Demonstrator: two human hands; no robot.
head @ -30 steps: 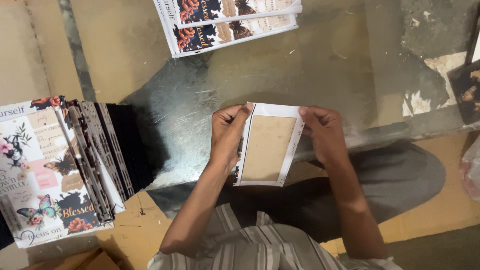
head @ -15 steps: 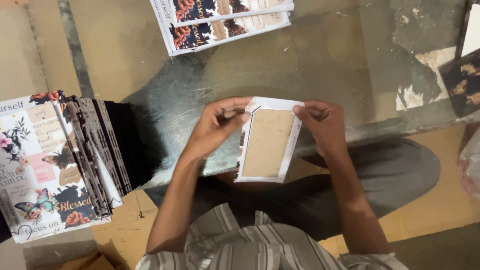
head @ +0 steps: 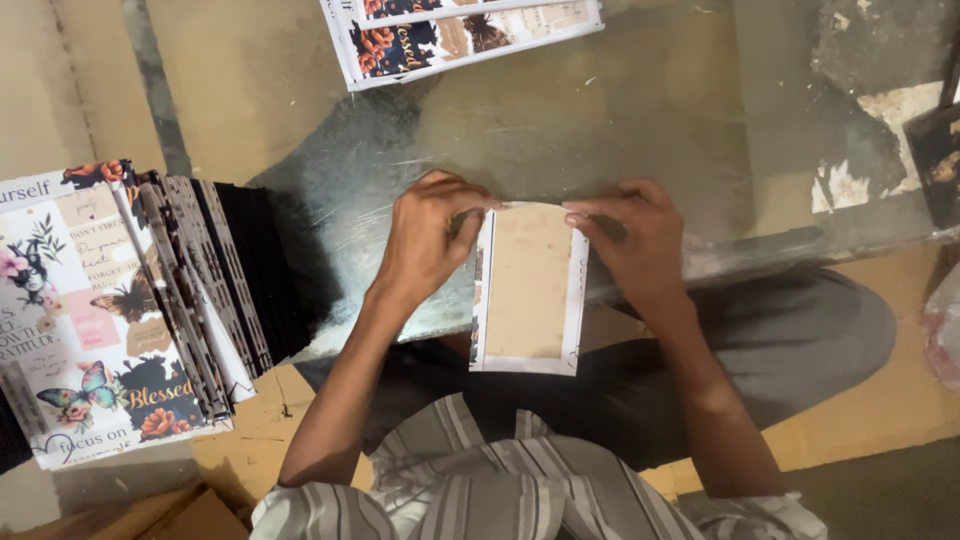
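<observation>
Board point(head: 527, 285) now upright, white-edged, brown-centred

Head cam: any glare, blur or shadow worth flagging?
Head view: soft glare on the glass tabletop; both hands, left hand and right hand, and the board are sharp; dark shadow under the table edge; the picture is not blurred.

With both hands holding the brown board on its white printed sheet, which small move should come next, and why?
Probably pressing the top flap down flat. Both hands, left hand and right hand, pinch the top corners of the brown board, which lies on the white sheet. White margins show along both sides and the bottom, while the top edge sits under the fingertips, so that fold seems the one in work.
</observation>
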